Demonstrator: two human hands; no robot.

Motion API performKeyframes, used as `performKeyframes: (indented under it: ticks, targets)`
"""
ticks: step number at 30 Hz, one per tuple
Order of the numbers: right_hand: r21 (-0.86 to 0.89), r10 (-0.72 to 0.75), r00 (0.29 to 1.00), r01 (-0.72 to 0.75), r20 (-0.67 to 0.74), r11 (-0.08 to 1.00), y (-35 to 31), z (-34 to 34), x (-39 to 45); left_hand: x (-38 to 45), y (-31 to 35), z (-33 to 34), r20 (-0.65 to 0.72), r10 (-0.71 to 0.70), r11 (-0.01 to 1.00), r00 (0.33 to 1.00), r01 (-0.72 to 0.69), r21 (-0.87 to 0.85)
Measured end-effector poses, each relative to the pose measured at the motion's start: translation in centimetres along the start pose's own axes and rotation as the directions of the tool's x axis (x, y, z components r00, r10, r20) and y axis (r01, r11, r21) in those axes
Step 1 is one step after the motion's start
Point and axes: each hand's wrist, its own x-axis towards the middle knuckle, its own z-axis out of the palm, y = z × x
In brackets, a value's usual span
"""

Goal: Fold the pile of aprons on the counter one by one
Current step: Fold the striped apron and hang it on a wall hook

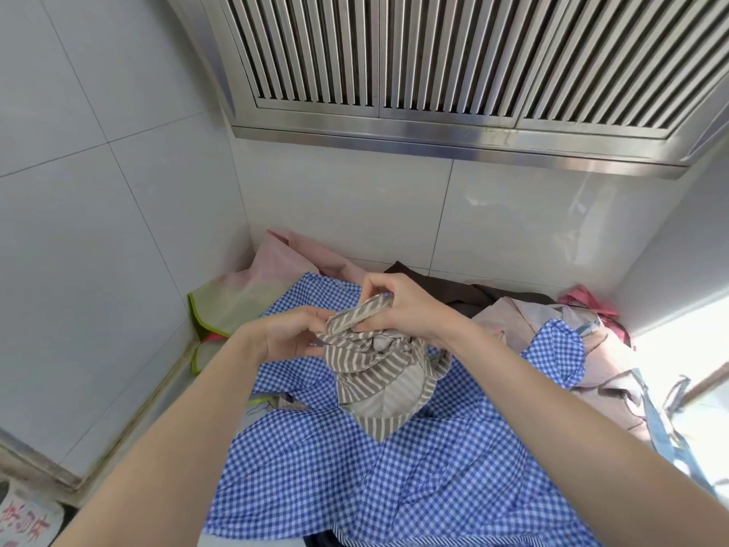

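A bunched grey-and-white striped apron (382, 373) hangs in the air over the pile, held at its top edge by both hands. My left hand (292, 335) pinches the left end of its striped band. My right hand (402, 305) grips the band from above, fingers curled over it. Beneath it a blue-and-white checked apron (355, 479) lies spread and rumpled across the counter. More aprons lie around: a pale pink and green one (252, 294) at the back left, a dark brown one (453, 290) behind, a beige one (607, 373) with blue straps at the right.
A steel extractor hood (434, 73) with slatted vents hangs overhead. White tiled walls (98, 230) close in the left side and the back. A pink-red strap (591, 305) lies at the back right corner. A printed bag (23, 519) shows at the bottom left.
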Motion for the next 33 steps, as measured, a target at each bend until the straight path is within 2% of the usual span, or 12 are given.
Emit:
performKeyframes:
  ticks: [5,7,9,12,13,15,18,20,23,25,27,33]
  targets:
    - [-0.070,-0.140,0.990,0.137,-0.036,0.988,-0.8,0.1,0.3,0.4,-1.7,0.9,-0.119,0.172,0.928,0.978,-0.201,-0.314]
    - [-0.050,-0.137,0.983,0.132,-0.120,0.990,0.1,-0.1,0.6,1.1,-1.7,1.1,-0.187,0.152,0.900,0.971,-0.214,-0.379]
    - [-0.072,-0.115,0.969,0.102,-0.218,0.992,1.3,-0.1,0.8,1.8,-1.3,1.1,-0.270,0.068,0.941,0.960,-0.152,-0.303]
    - [-0.219,-0.126,0.953,0.065,-0.274,0.973,3.0,0.3,1.1,2.1,-1.0,2.1,-0.414,-0.098,0.990,0.905,0.130,0.050]
    - [-0.263,-0.136,0.950,0.060,-0.282,0.963,3.2,0.4,1.3,2.0,-0.9,2.5,-0.396,-0.160,0.980,0.904,0.192,0.042]
    - [-0.305,-0.131,0.942,0.032,-0.310,0.952,3.5,0.8,1.8,1.6,-0.9,3.0,-0.269,-0.276,0.958,0.923,0.240,-0.159]
    - [-0.343,-0.110,0.918,-0.030,-0.382,0.939,3.6,1.4,2.6,1.9,-0.9,3.5,-0.170,-0.236,0.879,0.957,0.135,-0.458]
    - [-0.283,-0.052,0.892,-0.087,-0.449,0.955,3.6,1.6,3.0,2.6,-0.9,3.8,-0.259,-0.185,0.850,0.948,0.022,-0.526]
    - [-0.013,0.162,0.840,-0.198,-0.517,0.980,3.7,1.3,3.3,3.2,-0.8,4.1,-0.425,-0.137,0.888,0.895,-0.080,-0.454]
    - [0.265,0.334,0.805,-0.228,-0.490,0.937,4.2,0.9,3.2,2.9,-0.8,3.9,-0.475,-0.085,0.940,0.876,-0.088,-0.330]
    - [0.451,0.411,0.813,-0.210,-0.413,0.867,4.4,0.6,2.7,2.3,-0.8,3.4,-0.468,-0.053,0.972,0.882,-0.063,-0.228]
    - [0.311,0.114,0.921,0.007,-0.372,0.951,1.9,0.9,1.1,1.4,0.1,1.6,-0.435,-0.117,0.958,0.893,-0.013,-0.286]
